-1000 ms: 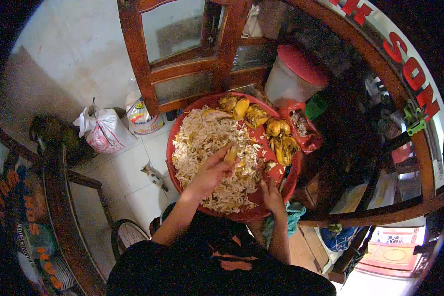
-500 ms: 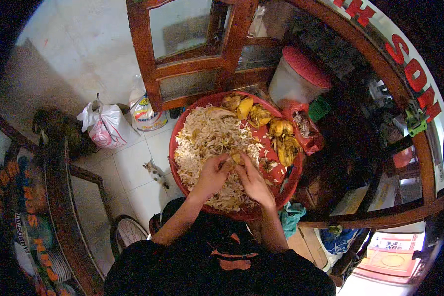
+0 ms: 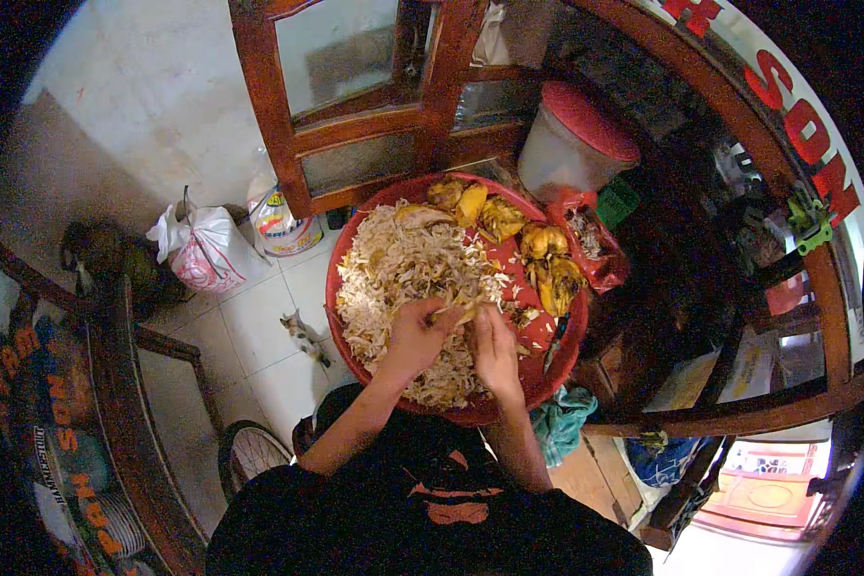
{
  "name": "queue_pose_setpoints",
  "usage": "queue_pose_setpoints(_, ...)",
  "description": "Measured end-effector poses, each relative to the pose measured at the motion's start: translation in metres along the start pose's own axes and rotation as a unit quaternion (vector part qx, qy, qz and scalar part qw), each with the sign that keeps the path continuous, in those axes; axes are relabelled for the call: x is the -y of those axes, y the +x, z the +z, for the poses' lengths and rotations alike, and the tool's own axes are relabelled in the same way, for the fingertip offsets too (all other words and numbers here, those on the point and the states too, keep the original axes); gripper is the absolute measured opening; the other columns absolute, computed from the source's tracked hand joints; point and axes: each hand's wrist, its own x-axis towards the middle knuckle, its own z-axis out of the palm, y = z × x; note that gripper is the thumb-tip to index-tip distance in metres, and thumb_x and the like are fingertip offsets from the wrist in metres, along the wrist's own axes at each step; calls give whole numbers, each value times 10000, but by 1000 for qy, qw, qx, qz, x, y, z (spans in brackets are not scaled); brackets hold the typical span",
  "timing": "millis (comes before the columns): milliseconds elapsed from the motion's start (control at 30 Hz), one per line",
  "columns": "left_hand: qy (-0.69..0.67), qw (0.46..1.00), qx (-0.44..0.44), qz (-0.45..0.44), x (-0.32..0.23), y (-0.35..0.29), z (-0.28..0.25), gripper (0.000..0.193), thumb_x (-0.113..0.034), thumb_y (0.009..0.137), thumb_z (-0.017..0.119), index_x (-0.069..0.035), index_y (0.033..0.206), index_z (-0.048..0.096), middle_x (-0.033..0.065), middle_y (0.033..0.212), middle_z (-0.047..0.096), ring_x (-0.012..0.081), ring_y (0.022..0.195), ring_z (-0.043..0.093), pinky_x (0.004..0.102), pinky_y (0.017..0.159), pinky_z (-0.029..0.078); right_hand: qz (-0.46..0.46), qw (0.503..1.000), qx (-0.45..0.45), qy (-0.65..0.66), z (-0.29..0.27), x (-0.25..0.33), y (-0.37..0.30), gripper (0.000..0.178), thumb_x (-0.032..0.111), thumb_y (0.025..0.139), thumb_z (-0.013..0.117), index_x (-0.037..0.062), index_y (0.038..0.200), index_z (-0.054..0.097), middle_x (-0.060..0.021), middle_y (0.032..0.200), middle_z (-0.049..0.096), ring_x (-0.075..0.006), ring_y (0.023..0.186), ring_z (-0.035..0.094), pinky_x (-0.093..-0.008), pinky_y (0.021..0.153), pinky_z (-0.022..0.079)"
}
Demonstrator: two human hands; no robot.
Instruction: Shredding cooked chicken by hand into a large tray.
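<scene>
A large round red tray [image 3: 570,363] holds a heap of pale shredded chicken [image 3: 418,252]. Several yellow-brown cooked chicken pieces [image 3: 545,245] line its far right side. Over the near part of the heap, my left hand [image 3: 418,336] and my right hand [image 3: 495,350] almost meet, fingers bent and pinching. Between their fingertips is a small yellowish strip of chicken [image 3: 465,312], partly hidden by the fingers. Smaller scraps and shreds are scattered on the tray's red surface, right of my right hand.
Beyond the tray stand a wooden door with glass panes [image 3: 360,144] and a pale bucket with a red lid [image 3: 586,134]. A red plastic bag [image 3: 600,254] touches the tray's right side. Leftward on the tiles are a cat [image 3: 303,338] and a white bag [image 3: 213,252]. A teal cloth [image 3: 560,422] hangs near right.
My right hand has turned and its fingers now point more straight ahead, slightly farther from my left. The strip between them shows longer. The whole view has shifted a little.
</scene>
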Motion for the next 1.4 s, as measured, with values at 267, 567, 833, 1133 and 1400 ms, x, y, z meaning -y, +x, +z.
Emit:
queue_pose_setpoints(267,-17,999,19,-32,14,-4,12,276,-213,818,613,57,873,628,77,724,629,110,644,543,250,581,433,-10,996,69,49,-28,3,2,357,236,928,427,13,1207,438,-216,1062,562,-315,958,550,-370,835,411)
queue_pose_setpoints(567,2,998,56,27,7,-8,3,271,-119,828,543,66,1023,575,113,759,621,143,660,573,274,587,455,-112,993,1,-41,-22,-17,-1,430,238,940,393,32,1315,347,-150,934,590,-221,838,572,-315,747,443)
queue_pose_setpoints(833,-46,998,46,-17,-17,-9,-4,208,-129,792,611,21,936,608,118,783,630,160,671,583,298,616,465,-140,987,27,-71,-20,-6,-4,406,242,941,391,23,1282,377,-206,1098,562,-328,1036,536,-347,899,396)
queue_pose_setpoints(1133,-20,998,63,-18,-3,-3,-4,157,-87,774,650,12,890,609,53,751,612,96,702,561,233,603,442,47,973,153,165,-27,6,-6,313,179,932,418,64,1221,440,-84,901,494,-156,639,490,-289,597,402)
queue_pose_setpoints(1400,-215,975,-36,-40,-4,-1,2,182,-121,828,624,-3,963,593,4,754,591,54,665,502,206,581,406,-35,986,92,135,-9,-11,-3,219,249,957,385,63,919,495,21,489,394,-69,380,363,-217,361,289)
